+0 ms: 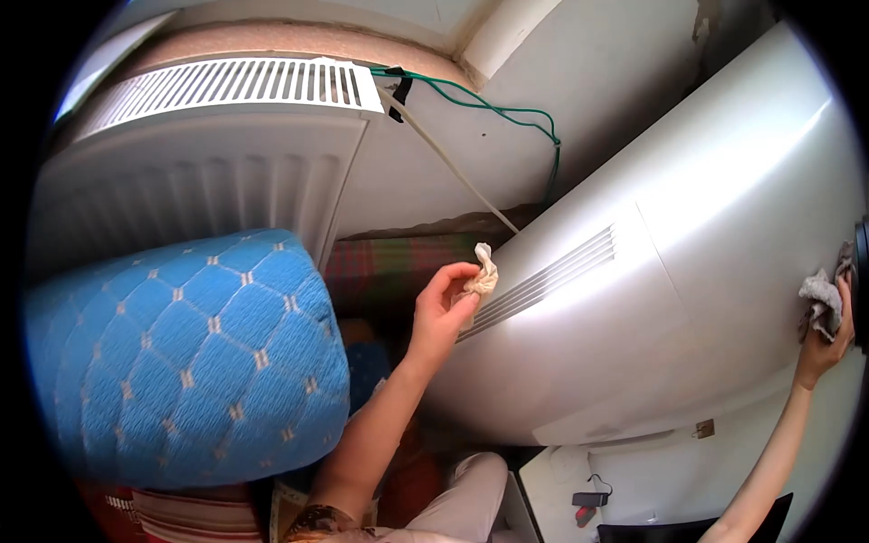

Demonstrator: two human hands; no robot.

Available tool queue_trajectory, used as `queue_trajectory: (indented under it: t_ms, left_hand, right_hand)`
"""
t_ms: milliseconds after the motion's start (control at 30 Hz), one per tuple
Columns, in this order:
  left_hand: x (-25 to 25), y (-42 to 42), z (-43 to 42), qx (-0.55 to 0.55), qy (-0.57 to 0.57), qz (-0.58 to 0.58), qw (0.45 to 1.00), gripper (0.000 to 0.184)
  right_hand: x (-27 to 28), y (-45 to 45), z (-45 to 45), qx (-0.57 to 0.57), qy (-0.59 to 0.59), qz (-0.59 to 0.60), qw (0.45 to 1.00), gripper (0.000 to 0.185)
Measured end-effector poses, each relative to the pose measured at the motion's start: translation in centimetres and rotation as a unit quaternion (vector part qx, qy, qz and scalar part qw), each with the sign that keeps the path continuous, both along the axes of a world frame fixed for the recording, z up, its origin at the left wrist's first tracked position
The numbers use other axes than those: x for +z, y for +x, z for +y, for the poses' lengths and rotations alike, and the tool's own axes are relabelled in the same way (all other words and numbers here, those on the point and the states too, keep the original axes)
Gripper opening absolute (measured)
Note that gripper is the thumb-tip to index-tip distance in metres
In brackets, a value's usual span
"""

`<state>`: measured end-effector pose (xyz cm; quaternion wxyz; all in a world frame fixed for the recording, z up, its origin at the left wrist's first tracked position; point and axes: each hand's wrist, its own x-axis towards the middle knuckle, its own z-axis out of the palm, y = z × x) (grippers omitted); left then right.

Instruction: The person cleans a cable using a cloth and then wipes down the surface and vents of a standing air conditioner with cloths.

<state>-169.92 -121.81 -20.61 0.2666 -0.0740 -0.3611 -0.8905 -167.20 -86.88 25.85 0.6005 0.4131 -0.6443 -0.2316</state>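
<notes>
My left hand [445, 301] pinches a small crumpled cream cloth [484, 271] between thumb and fingers, just in front of the vent slots [552, 281] of a large glossy white panel [688, 271]. At the far right, my right hand [828, 348] holds a bunched grey cloth [822, 303] beside the panel's right end, next to a dark round object [861, 285] cut off by the view's edge.
A white radiator [208, 172] stands under the sill at upper left, with a blue patterned cushion [190, 353] before it. A green cable [516, 110] and a pale hose [444, 158] run along the wall. A small black object [590, 499] lies on the white surface at bottom right.
</notes>
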Motion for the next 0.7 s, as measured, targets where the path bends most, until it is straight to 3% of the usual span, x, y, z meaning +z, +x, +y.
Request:
queue_trajectory:
  t_ms: [300,533,700]
  left_hand:
    - [1.4,-5.2,-0.4,-0.047,-0.031,0.026,0.998,0.023]
    - [6.2,-7.1,0.3,-0.028,-0.059,0.137,0.988,0.021]
    - [9.6,-8.8,0.6,-0.044,-0.034,0.125,0.991,0.020]
  right_hand:
    - [-1.5,0.4,-2.5,-0.033,-0.006,0.023,0.999,0.038]
    - [-2.8,0.2,-4.0,-0.031,-0.010,0.032,0.999,0.036]
    - [-3.4,0.0,-4.4,-0.026,-0.011,0.030,0.999,0.037]
